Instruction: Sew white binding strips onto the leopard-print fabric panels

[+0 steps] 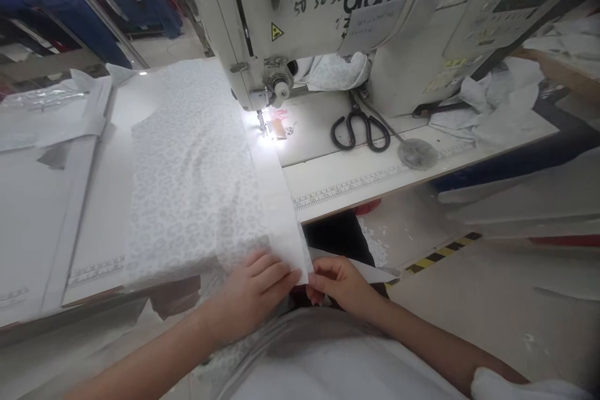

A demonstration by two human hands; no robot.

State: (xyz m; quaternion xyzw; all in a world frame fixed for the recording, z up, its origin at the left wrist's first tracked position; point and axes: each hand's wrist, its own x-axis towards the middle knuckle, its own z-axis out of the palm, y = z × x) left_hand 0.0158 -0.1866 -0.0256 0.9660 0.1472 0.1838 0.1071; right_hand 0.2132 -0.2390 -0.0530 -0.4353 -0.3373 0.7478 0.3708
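Note:
A white fabric panel with a pale grey leopard print point(192, 162) lies over the left side of the sewing table. Along its right edge runs a plain white strip point(280, 200), reaching from under the lit needle of the sewing machine point(319, 19) to the table's front edge. My left hand point(262, 284) rests on the panel and pinches the strip's near end. Close by on the right, my right hand point(340, 281) has thumb and finger pinched at the edge of the same fabric, just past the table edge.
Black-handled scissors point(360, 131) lie right of the needle, beside a round grey disc on a stem point(418, 154). A ruler tape point(351, 190) follows the table's front edge. Crumpled fabric point(492, 97) sits at the right end. More white pieces point(37, 200) lie at the far left.

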